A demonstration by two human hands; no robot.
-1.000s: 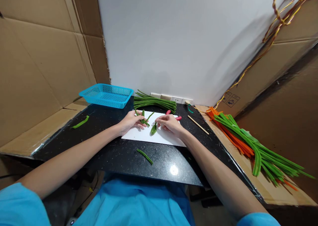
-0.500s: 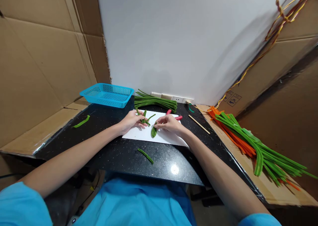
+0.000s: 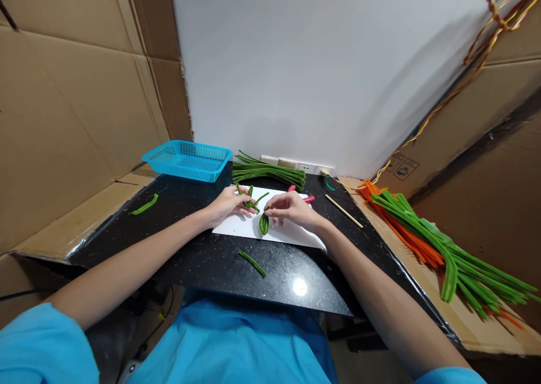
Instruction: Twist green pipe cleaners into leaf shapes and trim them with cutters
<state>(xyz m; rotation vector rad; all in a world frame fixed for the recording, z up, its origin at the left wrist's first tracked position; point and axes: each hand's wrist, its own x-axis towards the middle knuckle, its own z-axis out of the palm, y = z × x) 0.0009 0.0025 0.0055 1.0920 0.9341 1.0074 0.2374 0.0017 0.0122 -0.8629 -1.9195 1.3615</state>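
Note:
Between the thumb and fingers of my left hand [image 3: 230, 205] is a cluster of bent green pipe cleaners [image 3: 251, 199], its ends sticking up and out. My right hand [image 3: 295, 210] pinches the top of a leaf-shaped loop of green pipe cleaner [image 3: 264, 224], which hangs tip down. Both hands are over a white sheet [image 3: 236, 228] on the black speckled countertop [image 3: 203, 263]. A tool with red handles [image 3: 310, 199] lies behind my right hand, its working end hidden. One short green pipe cleaner piece [image 3: 252, 263] rests in front of the sheet.
At the back left stands a blue plastic basket [image 3: 211, 175]. Dark green pipe cleaners [image 3: 268, 173] lie bundled against the wall. A wooden stick [image 3: 344, 211] and bundles of orange [image 3: 408, 239] and green [image 3: 456, 254] pipe cleaners are on the right. A green strip [image 3: 145, 205] lies left.
The whole view has shifted slightly, so everything appears a little further right. The leaf-shaped loop has turned a little in my right hand's fingers. Both hands keep their holds.

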